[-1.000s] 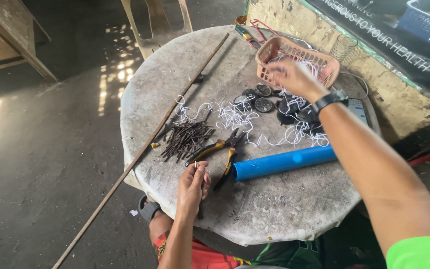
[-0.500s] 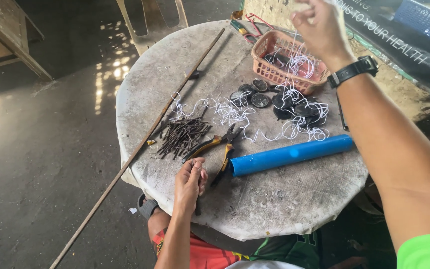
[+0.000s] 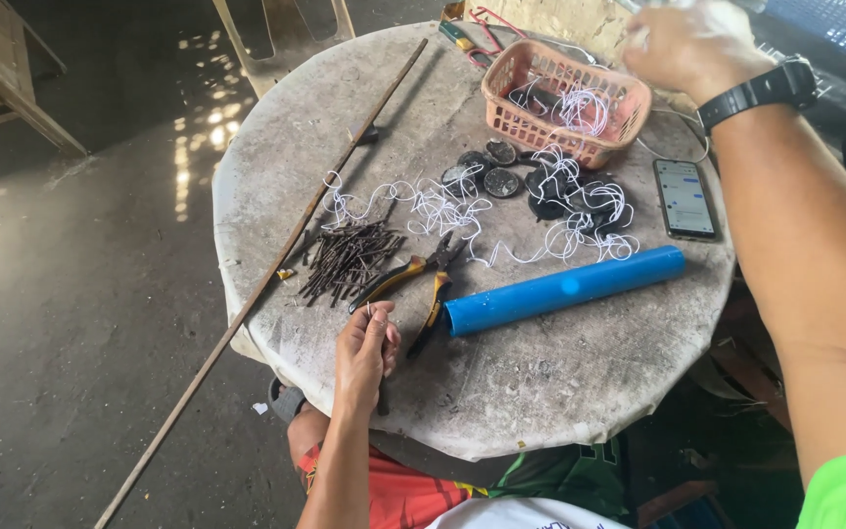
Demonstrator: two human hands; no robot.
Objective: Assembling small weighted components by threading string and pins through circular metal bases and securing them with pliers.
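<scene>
Presently the left hand [image 3: 364, 351] is rested at the near edge of the round concrete bench [image 3: 540, 392], its fingers [image 3: 372, 315] pinched shut on a small piece of wire that is barely made out. The right hand [image 3: 687, 44] is raised above the far edge, over the orange basket [image 3: 501, 98]; its fingers appear closed, though what is gripped is blurred and cannot be told, perhaps a strand of the white cord [image 3: 423, 206].

If cord is being drawn up, the loops strewn over the dark round discs [image 3: 501, 181] could be snagged, and discs or basket could be dragged toward the smartphone [image 3: 684, 198]. The blue pipe [image 3: 565, 289], lying loose, could be rolled off if knocked by the forearm. The tiny wire could be dropped among the pile of dark nails [image 3: 345, 260] beside the pliers [image 3: 423, 279] and lost.

Compared with a second ago, the right hand has been lifted from basket level to well above it, while the left hand has been kept where it was
</scene>
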